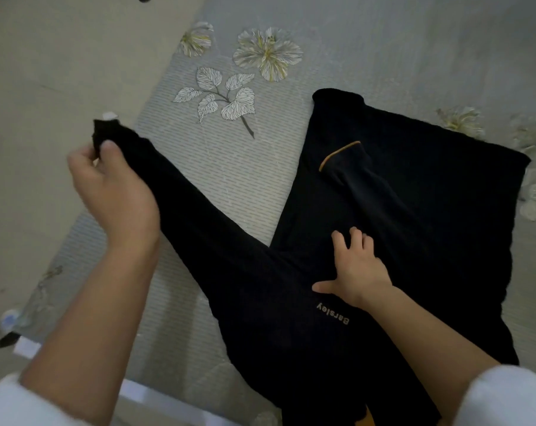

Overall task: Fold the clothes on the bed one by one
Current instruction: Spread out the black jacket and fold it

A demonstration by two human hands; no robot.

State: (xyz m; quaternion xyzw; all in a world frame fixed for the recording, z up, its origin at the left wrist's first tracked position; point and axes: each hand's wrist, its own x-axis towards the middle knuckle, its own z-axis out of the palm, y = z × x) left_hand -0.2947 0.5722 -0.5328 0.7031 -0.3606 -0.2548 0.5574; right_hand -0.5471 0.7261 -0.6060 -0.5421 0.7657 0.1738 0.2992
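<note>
One sleeve (pixel 199 216) is stretching taut, left hand (pixel 116 192) pinching its cuff; right hand (pixel 358 269), outspread, is anchoring the sweater (pixel 414 226); a firm anchor seems wise.

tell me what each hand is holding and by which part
The left hand pinches the black long-sleeved top by the cuff end of its outstretched sleeve. The right hand holds nothing; its fingers rest on the top's body.
</note>
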